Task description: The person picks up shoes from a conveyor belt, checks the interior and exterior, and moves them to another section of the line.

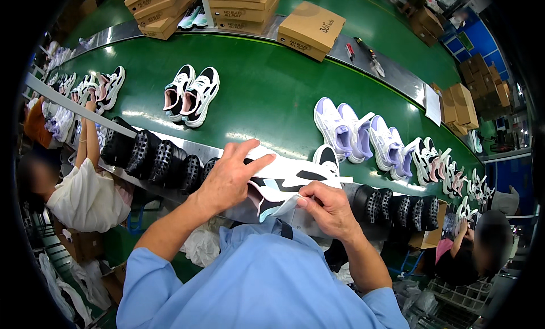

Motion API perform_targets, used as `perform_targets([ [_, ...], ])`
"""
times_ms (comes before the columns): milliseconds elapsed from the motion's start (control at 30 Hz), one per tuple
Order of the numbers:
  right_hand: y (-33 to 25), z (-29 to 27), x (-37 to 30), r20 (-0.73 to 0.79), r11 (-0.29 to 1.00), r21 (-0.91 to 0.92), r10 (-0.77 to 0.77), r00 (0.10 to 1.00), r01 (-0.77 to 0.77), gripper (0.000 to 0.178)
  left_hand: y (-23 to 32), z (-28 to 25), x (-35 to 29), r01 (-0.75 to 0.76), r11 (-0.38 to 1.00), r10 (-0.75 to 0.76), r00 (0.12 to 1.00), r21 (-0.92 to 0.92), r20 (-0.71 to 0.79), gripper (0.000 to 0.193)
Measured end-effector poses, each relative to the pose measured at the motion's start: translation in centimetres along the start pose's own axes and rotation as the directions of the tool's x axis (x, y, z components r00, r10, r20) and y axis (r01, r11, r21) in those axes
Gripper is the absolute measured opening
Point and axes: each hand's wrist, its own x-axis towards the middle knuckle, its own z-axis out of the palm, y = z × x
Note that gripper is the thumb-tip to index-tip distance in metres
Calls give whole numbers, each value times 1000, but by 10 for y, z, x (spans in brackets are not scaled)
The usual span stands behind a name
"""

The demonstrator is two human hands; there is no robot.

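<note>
Close in front of my body I hold a white and black sneaker [289, 173] on its side, its toe pointing right. My left hand [224, 178] is closed on the heel end, thumb along the white sole. With thumb and fingertips pressed together, my right hand [328, 208] pinches a pale flap [279, 208] at the shoe's opening. Pink lining shows inside the collar. Just behind it a second white and black shoe [325, 154] stands on the green belt [255, 102], partly hidden by the first.
A pair of black and white sneakers [194, 96] stands farther left. Lilac and white sneakers [343, 130] line the right, with more shoes beyond. Dark studded objects [149, 156] edge the near side. Cardboard boxes [311, 28] sit along the far ledge. Co-workers [85, 193] sit on both sides.
</note>
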Motion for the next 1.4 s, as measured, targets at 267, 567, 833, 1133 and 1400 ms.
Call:
perform_targets([
  [267, -11, 11, 13, 75, 1000, -11, 3, 997, -3, 16, 3, -12, 13, -175, 985, 174, 980, 0, 96, 71],
  [567, -17, 17, 23, 203, 941, -31, 337, 919, -338, 17, 13, -20, 10, -233, 972, 232, 968, 3, 99, 67],
  [833, -4, 35, 30, 347, 877, -22, 458, 819, -481, 23, 17, -10, -13, -114, 992, 122, 978, -58, 166, 63],
  [1133, 31, 53, 18, -156, 951, 33, 308, 938, -307, 27, 6, 56, -76, 577, 792, -507, 803, -198, 313, 64],
  [1400, 85, 111, 16, -129, 865, -496, -162, 978, 78, 31, -25, 160, -91, 843, 444, -734, 537, -303, 415, 63],
])
